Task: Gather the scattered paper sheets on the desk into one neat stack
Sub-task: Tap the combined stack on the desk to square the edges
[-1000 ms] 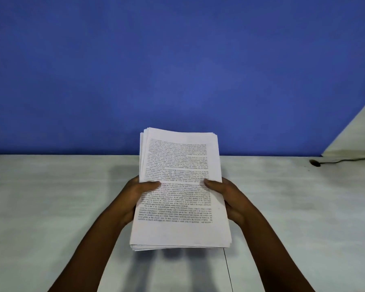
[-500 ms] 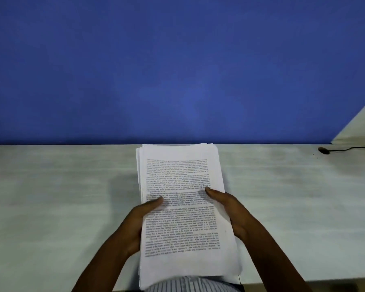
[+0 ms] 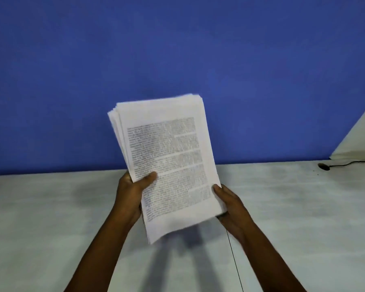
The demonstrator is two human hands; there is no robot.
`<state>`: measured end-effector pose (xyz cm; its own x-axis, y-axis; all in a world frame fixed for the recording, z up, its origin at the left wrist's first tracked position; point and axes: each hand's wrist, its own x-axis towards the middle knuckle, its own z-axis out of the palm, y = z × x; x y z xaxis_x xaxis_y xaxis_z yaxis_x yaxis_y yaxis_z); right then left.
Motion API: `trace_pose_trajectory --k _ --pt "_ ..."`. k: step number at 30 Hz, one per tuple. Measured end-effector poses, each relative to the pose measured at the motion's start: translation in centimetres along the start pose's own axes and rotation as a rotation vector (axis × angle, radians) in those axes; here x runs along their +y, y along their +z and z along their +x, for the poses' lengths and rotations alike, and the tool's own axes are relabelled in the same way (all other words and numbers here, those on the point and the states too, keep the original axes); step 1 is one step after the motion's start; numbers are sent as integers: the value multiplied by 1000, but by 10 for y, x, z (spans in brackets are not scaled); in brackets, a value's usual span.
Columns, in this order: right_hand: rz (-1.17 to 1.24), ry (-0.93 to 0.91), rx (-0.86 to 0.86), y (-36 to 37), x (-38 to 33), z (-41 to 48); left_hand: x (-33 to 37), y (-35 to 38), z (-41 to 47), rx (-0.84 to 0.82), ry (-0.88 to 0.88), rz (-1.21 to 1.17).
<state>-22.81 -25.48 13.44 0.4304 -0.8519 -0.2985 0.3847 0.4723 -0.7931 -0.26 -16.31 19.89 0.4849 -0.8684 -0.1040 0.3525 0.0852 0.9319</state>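
Now the stack of paper sheets (image 3: 167, 165) is up in the air again: half a second ago we held it low and nearly flat over the table (image 3: 51, 218), its near end almost at our body, and now it stands raised and tilted, its top leaning to our left against the blue wall (image 3: 177, 49). Its lower end is clear of the table, with its shadow (image 3: 177, 260) falling on the surface below. Our left grip (image 3: 129, 194) clasps the stack's left edge, thumb pressed on the printed top sheet, the fingers hidden behind. Our right grip (image 3: 232, 205) has slid from the middle of the right edge down to the lower right corner, which it holds with the thumb against the edge. The print is blurred, so we judge the stack to be in motion. Along the upper left edge several sheets stick out in a small fan, so the pile is not yet square. We see no loose sheets on the table, only a dark cable (image 3: 346, 164) at the far right, so the gathering looks finished. What remains, by our reckoning, is knocking the edges even and laying the stack down.
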Motion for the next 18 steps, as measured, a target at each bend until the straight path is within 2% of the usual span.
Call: trace_pose_trajectory --k 3,6,8,10,13,16,18 --pt "436 -3 -48 33 -7 3 25 28 3 -73 101 -91" --pt "596 -53 -111 67 -28 8 49 46 5 -93 153 -229" --pt "550 -84 -119 75 -40 6 59 49 11 -28 205 -292" --pt "504 -84 -130 73 -43 2 61 50 15 35 232 -234" --pt "441 -111 -79 57 -46 -4 59 39 14 -26 217 -181" --pt "338 -156 -145 32 -53 -15 65 18 9 -105 102 -187" --pt "100 -147 -231 15 -51 -25 59 10 4 -84 -6 -153"
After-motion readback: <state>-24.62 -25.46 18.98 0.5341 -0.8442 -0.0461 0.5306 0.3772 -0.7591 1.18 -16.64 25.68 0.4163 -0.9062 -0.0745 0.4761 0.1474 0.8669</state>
